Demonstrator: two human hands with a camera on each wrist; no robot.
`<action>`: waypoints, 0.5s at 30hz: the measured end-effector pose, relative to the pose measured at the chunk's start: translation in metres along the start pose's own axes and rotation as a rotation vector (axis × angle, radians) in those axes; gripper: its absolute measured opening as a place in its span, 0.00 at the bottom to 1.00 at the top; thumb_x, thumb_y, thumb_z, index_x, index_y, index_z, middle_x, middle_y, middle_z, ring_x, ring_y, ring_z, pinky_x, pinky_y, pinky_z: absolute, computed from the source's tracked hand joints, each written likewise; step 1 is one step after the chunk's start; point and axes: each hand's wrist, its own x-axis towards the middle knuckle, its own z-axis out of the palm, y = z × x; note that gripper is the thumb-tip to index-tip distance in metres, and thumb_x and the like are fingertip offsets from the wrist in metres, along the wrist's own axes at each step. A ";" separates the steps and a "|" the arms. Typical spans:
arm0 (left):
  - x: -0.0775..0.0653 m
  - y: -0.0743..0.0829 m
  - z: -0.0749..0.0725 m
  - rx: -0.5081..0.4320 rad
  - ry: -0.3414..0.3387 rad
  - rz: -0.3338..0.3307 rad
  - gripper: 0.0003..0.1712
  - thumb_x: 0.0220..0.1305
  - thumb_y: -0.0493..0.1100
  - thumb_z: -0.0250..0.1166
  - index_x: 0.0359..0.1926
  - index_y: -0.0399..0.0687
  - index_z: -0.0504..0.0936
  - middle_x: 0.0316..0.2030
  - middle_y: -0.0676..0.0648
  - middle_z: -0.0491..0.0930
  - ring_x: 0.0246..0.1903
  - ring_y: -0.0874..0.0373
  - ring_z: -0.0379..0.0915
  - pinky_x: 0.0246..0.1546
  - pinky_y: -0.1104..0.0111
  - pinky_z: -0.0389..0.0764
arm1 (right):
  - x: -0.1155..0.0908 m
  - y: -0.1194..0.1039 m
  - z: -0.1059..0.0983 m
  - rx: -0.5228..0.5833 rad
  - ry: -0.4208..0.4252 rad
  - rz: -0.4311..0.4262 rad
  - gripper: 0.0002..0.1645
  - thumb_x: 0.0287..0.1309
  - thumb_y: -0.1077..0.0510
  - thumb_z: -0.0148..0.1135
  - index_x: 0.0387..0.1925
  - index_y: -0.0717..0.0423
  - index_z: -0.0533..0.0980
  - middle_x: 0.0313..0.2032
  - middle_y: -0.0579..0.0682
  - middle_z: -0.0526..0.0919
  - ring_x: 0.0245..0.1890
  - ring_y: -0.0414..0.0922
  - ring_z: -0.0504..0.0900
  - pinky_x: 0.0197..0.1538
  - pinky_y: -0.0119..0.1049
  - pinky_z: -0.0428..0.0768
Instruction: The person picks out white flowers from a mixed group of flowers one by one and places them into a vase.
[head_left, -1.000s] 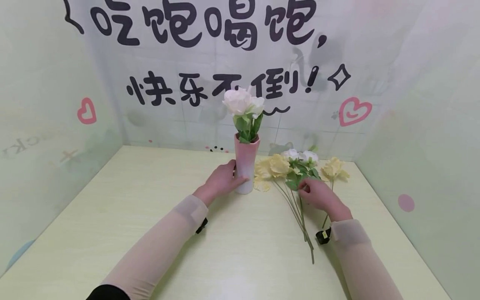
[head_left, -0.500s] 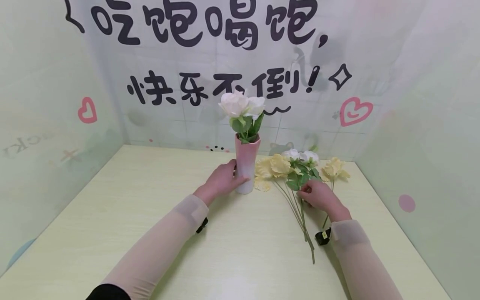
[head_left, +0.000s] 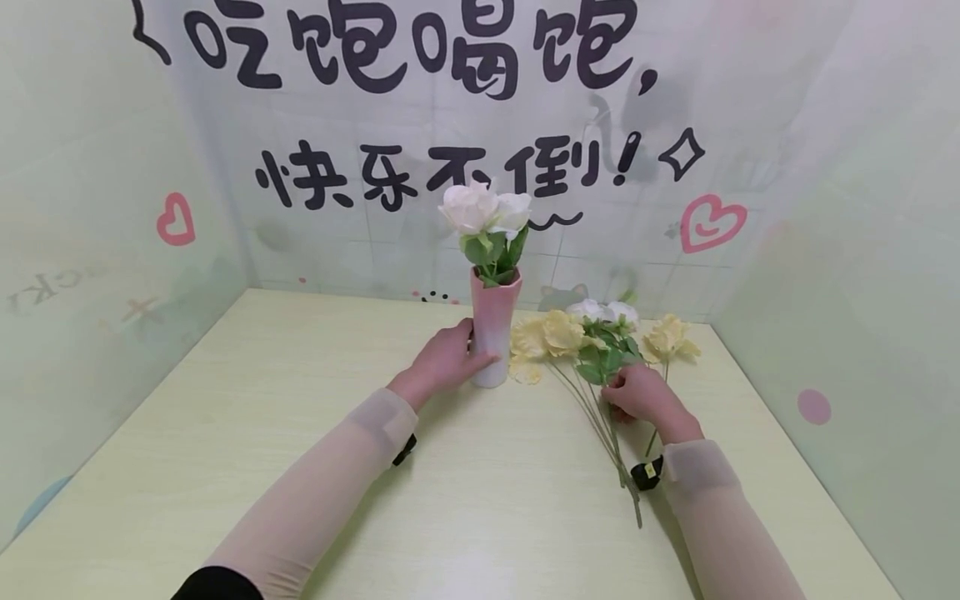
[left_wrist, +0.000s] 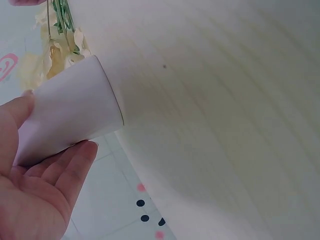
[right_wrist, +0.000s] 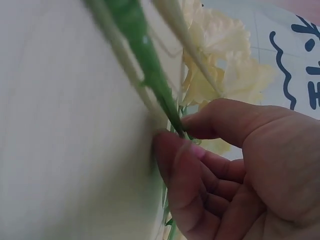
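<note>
A pink-to-white vase [head_left: 492, 321] stands upright on the table, holding a pale pink flower [head_left: 469, 208] and a white flower [head_left: 513, 215] with green leaves. My left hand [head_left: 444, 358] grips its lower body; in the left wrist view the thumb and fingers lie on either side of the vase [left_wrist: 75, 105]. To the right, my right hand [head_left: 645, 394] is at the stems of the lying flowers, just below the white flowers [head_left: 621, 313]. In the right wrist view its thumb and forefinger pinch a green stem [right_wrist: 150, 67]; pale stems pass close by.
Yellow flowers [head_left: 561, 333] lie between the vase and the white ones, their stems pointing toward me. Another yellow flower [head_left: 670, 337] lies farther right, its stem partly behind my right hand. A printed backdrop [head_left: 345, 250] rises directly behind the table [head_left: 315, 358].
The flowers in the vase have tipped slightly left. My right hand has shifted a little right, and the stem ends near it have swung right too. My left hand stays on the vase.
</note>
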 end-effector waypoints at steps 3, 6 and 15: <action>-0.001 0.000 0.000 -0.006 -0.002 0.002 0.37 0.68 0.56 0.65 0.65 0.33 0.65 0.55 0.39 0.76 0.51 0.51 0.74 0.53 0.57 0.77 | 0.000 0.001 0.000 -0.008 0.018 0.001 0.12 0.64 0.58 0.60 0.26 0.58 0.78 0.18 0.50 0.80 0.18 0.43 0.76 0.27 0.37 0.76; -0.001 -0.001 0.000 -0.002 0.000 0.004 0.37 0.68 0.56 0.65 0.65 0.34 0.66 0.55 0.39 0.77 0.51 0.51 0.74 0.52 0.57 0.78 | 0.001 0.002 -0.001 0.024 0.022 -0.001 0.09 0.64 0.58 0.59 0.31 0.60 0.79 0.19 0.51 0.80 0.18 0.44 0.76 0.27 0.37 0.76; -0.001 -0.001 -0.001 -0.004 -0.006 0.001 0.37 0.68 0.56 0.65 0.65 0.34 0.65 0.54 0.39 0.77 0.50 0.51 0.74 0.52 0.57 0.78 | 0.002 0.005 -0.003 0.117 0.010 0.051 0.11 0.67 0.57 0.57 0.36 0.61 0.79 0.21 0.51 0.80 0.20 0.44 0.74 0.26 0.36 0.76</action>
